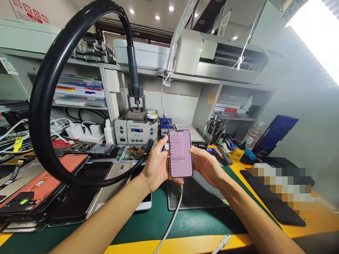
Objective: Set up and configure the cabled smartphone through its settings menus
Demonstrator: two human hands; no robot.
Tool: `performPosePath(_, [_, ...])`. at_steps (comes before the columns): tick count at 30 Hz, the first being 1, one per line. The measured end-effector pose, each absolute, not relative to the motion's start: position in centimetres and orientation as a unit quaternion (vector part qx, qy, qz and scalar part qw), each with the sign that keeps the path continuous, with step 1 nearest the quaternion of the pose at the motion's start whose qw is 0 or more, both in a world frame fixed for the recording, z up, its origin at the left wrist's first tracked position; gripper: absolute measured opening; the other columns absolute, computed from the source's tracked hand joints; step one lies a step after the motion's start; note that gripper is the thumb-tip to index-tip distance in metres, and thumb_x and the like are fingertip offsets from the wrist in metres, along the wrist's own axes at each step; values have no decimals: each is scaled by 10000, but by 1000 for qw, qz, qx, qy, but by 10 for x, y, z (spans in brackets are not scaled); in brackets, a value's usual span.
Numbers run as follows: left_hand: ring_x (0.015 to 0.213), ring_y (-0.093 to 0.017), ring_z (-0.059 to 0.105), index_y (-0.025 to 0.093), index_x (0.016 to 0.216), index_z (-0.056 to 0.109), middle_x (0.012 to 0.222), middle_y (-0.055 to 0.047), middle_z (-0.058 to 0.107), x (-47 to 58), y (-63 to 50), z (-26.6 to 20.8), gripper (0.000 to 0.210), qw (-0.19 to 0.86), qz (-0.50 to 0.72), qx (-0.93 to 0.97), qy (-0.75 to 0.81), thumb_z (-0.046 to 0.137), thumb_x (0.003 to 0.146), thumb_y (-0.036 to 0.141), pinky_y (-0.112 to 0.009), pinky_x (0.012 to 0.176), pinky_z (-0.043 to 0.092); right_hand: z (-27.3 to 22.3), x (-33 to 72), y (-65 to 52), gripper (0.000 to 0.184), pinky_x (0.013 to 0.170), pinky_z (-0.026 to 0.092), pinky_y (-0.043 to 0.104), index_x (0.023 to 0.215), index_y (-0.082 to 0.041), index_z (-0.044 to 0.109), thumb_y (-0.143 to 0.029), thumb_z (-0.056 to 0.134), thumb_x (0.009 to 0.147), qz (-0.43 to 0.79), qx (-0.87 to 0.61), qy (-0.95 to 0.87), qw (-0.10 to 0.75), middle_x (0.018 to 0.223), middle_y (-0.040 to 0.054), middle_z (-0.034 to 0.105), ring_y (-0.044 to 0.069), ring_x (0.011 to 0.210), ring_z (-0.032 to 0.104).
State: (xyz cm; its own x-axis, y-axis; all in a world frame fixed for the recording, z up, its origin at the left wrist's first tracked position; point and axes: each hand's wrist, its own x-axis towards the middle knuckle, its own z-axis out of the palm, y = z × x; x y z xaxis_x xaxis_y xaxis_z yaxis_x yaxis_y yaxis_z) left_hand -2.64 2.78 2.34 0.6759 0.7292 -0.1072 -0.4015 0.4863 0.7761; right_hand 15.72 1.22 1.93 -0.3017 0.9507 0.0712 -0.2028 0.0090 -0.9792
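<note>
A smartphone (180, 153) stands upright in the middle of the head view, its lit pinkish screen showing a list of rows. My left hand (156, 164) is closed around its left side, thumb along the edge and fingers behind and below. At the right edge, my right hand (205, 163) grips the phone with its fingertips; part of those fingers is hidden behind it. A white cable (174, 211) runs up to just below the phone, near my left fingers; whether it is plugged in, I cannot tell. Beneath lies a perforated black mat (209, 197).
A thick black hose (39, 106) loops over the left side from a hot-air station (136, 131). Phones and phone parts (71, 165) are piled at left. A yellow bottle (237, 153) and tools stand at right. A loose cable plug (225, 240) lies at the front edge.
</note>
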Motion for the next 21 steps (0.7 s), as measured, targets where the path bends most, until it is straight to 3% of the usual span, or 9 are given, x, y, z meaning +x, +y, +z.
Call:
performPosePath(4, [888,-344,682,80,1181,675,1070,-228,680,-26,28,23,758,834,338,378,218,326,933,705,-434,539,600,19,156,12,380,865,496,360,1148,-199,733,-452,516,965,617,-356,-517,475,1137,78,748,254,1022,660])
performPosePath(16, [823,-322,696,89,1139,676,956,-206,696,-25,26,23,706,829,352,371,226,364,937,689,-433,556,606,19,154,12,416,858,487,376,1118,-226,743,-543,577,904,612,-364,-507,486,1147,72,746,271,1027,655])
performPosePath(21, [836,-337,695,92,1167,668,989,-205,696,-25,27,23,718,824,351,380,231,357,932,695,-439,518,598,21,154,10,346,799,476,353,1102,-193,726,-352,638,808,590,-369,-534,479,1076,77,745,252,935,647])
